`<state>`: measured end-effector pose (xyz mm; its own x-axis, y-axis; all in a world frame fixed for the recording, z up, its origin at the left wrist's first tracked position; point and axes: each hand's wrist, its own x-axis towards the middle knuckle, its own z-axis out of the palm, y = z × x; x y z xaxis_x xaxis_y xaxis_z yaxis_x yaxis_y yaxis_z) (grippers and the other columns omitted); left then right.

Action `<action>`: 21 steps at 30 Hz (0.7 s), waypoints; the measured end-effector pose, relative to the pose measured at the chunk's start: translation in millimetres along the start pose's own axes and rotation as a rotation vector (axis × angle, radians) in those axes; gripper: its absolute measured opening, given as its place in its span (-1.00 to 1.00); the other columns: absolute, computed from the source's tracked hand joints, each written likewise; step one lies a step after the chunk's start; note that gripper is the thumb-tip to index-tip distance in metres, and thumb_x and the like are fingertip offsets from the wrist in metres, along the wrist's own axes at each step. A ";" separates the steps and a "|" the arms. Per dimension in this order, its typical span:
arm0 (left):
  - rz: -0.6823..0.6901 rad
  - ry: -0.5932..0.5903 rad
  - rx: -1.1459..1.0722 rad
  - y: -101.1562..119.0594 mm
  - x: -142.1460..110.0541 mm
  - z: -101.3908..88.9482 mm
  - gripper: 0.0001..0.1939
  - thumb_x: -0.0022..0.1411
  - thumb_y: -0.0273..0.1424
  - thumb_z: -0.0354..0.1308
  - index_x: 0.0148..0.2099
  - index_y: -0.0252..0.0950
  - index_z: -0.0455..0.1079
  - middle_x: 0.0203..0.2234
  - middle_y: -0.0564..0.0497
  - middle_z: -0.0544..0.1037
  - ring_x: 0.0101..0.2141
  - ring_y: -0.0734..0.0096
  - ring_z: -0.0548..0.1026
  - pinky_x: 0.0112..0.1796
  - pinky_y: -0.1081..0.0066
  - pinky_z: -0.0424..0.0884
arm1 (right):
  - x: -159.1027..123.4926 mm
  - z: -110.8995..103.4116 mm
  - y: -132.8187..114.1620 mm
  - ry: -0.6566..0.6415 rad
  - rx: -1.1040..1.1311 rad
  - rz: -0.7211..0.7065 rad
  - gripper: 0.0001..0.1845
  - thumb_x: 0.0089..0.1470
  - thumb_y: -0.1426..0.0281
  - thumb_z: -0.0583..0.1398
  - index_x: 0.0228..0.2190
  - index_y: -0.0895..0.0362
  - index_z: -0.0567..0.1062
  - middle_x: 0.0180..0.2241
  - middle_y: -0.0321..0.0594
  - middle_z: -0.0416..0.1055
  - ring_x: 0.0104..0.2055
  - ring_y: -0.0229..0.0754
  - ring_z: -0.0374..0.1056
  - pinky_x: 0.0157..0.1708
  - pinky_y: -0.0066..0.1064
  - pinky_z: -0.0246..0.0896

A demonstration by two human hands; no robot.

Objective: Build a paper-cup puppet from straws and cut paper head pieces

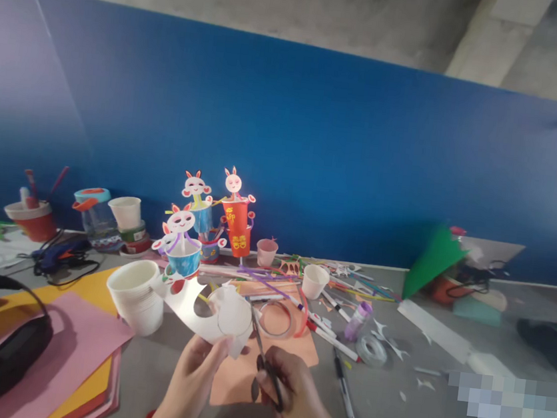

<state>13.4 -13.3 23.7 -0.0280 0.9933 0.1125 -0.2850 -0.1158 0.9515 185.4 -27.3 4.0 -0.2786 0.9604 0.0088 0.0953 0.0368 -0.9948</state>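
Observation:
My left hand (200, 368) pinches a sheet of white paper (184, 305) by its lower edge. The paper has a curved cut-out on its left part and a drawn round outline on its right part. My right hand (288, 384) is closed round the handles of black-handled scissors (267, 369). Their blades point up and left, close to the right edge of the paper; whether they touch it I cannot tell. Beneath both hands lies an orange paper sheet (233, 385) on the grey table.
White paper cups (134, 300) stand stacked at left, by coloured paper (77, 340) and headphones (7, 339). Rabbit-headed cup figures (183, 258) stand behind. Markers (331, 341), a purple glue bottle (359, 320), clear tape (372, 348) and a pen (347, 398) lie to the right.

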 end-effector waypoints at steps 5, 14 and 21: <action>-0.025 0.037 0.009 -0.8 2.9 -2.6 -0.64 0.01 -0.17 0.39 -0.23 -0.32 0.57 -0.30 -0.10 0.68 -0.32 0.19 0.60 -0.24 0.39 0.50 | 4.6 -1.5 3.2 0.022 0.003 -0.048 -0.35 -0.08 -0.26 0.15 -0.56 0.10 0.27 -0.70 -0.40 0.28 -0.77 -0.44 0.02 -0.81 -0.60 -0.14; -0.006 0.015 0.053 -2.6 4.8 2.2 -0.59 -0.04 -0.12 0.40 -0.25 -0.35 0.59 -0.38 -0.13 0.68 -0.37 0.17 0.59 -0.31 0.37 0.52 | 18.4 -12.0 9.3 0.219 0.205 -0.076 -0.35 -0.08 -0.26 0.17 -0.52 0.10 0.27 -0.66 -0.41 0.29 -0.80 -0.47 0.00 -0.83 -0.59 -0.15; 0.021 -0.080 0.171 -3.6 -0.8 3.3 -0.57 -0.04 -0.05 0.38 -0.33 -0.34 0.60 -0.42 -0.13 0.68 -0.39 0.14 0.59 -0.33 0.37 0.53 | 22.2 -9.4 17.6 0.234 0.266 -0.132 -0.45 0.01 -0.11 0.24 -0.51 0.15 0.41 -0.54 -0.27 0.42 -0.48 -0.27 0.37 -0.47 -0.51 0.28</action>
<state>17.6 -13.7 21.1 0.0457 0.9879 0.1485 -0.1181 -0.1423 0.9828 189.9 -2.7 -12.4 -0.0426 0.9905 0.1308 -0.1872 0.1207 -0.9749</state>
